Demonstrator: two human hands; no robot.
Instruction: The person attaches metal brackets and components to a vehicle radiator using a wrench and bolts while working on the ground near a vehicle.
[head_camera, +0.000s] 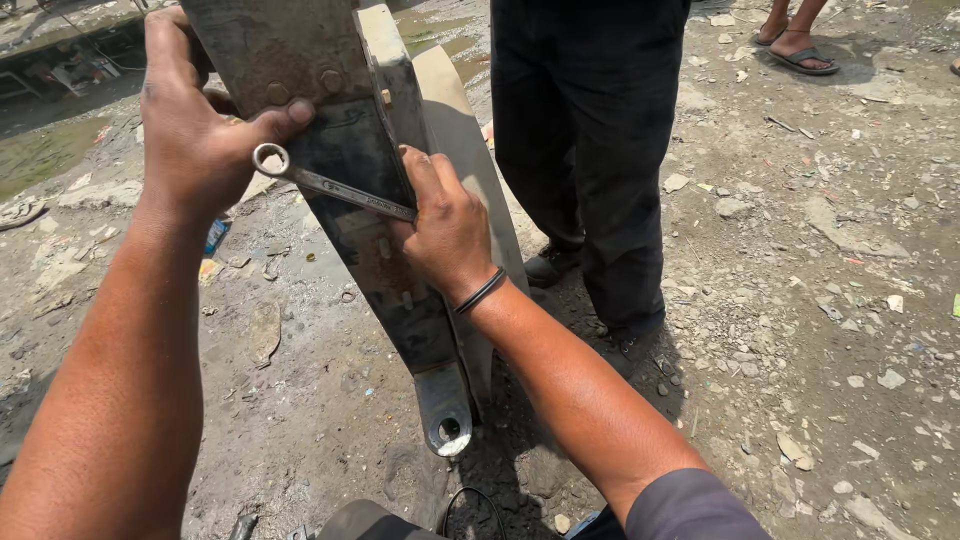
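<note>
A long, greasy steel beam (385, 290) stands tilted on the dirt, its eye-shaped lower end (446, 420) resting on the ground. My left hand (195, 125) grips the beam's upper left edge, thumb pressed beside two bolt heads (300, 85). My right hand (448, 225) is closed around the shaft of a metal ring spanner (325, 183), which lies across the beam's face with its ring end pointing left, just under my left thumb. A black band circles my right wrist.
Another person in black trousers (595, 150) stands close behind the beam on the right. A sandalled foot (800, 50) shows at the top right. The ground is muddy dirt strewn with stones and debris; a puddle (40, 150) lies far left.
</note>
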